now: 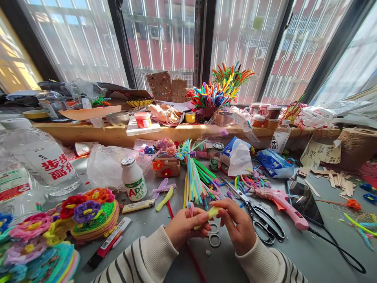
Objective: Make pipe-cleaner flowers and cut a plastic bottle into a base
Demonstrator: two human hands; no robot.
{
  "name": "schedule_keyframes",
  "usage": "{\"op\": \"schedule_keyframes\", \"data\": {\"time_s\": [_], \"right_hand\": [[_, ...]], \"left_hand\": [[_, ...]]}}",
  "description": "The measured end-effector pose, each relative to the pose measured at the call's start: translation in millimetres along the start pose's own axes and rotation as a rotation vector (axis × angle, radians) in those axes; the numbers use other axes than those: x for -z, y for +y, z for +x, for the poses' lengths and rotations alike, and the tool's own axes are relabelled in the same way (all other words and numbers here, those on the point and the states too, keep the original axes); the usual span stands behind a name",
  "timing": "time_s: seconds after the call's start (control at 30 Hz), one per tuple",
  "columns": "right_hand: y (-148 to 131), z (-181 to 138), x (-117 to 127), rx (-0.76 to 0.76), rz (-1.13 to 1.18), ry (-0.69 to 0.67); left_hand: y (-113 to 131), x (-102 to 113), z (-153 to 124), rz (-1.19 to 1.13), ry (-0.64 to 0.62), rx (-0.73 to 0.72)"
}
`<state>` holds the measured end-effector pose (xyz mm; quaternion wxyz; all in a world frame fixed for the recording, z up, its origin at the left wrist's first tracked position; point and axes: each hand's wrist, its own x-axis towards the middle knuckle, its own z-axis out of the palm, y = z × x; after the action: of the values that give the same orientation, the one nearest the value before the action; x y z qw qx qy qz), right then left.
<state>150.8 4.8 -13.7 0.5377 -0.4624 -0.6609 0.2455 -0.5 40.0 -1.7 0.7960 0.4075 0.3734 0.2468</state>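
My left hand (187, 226) pinches a pale yellow fuzzy piece of pipe cleaner (213, 212) in front of me. At its other end, the fingers of my right hand (239, 226) are closed on the same piece. Small scissors (214, 239) lie on the table just below, partly hidden by my hands. A similar yellow petal-shaped piece (165, 199) rests to the left, beside lilac looped pieces (163, 188). Beyond my hands spreads a bundle of pastel pipe cleaners (194, 181). A red stick (194, 261) runs beneath my left hand.
Large black-handled scissors (262, 224), a pink glue gun (282, 204) and a phone (306, 202) lie on the right. To the left are a lighter (138, 206), a white bottle (134, 181) and stacked fuzzy flowers (88, 212). A cluttered wooden ledge (114, 135) runs along the windows.
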Motion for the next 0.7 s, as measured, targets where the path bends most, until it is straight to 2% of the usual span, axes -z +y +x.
{"op": "schedule_keyframes", "data": {"time_s": [0.13,0.33,0.47,0.6,0.7], "right_hand": [[2,0,-4,-0.240,0.197,-0.087],[0,1,-7,-0.437,0.432,-0.226],[3,1,-8,-0.501,0.590,-0.276],[4,-1,-11,-0.523,0.680,-0.255],[3,-1,-11,-0.523,0.662,-0.221]], "left_hand": [[1,-1,-2,0.005,0.005,-0.004],[0,-1,-1,0.114,-0.081,-0.066],[0,-2,-2,0.114,-0.117,-0.131],[3,-5,-5,0.115,-0.124,-0.170],[4,-6,-6,0.129,-0.107,-0.183]]}}
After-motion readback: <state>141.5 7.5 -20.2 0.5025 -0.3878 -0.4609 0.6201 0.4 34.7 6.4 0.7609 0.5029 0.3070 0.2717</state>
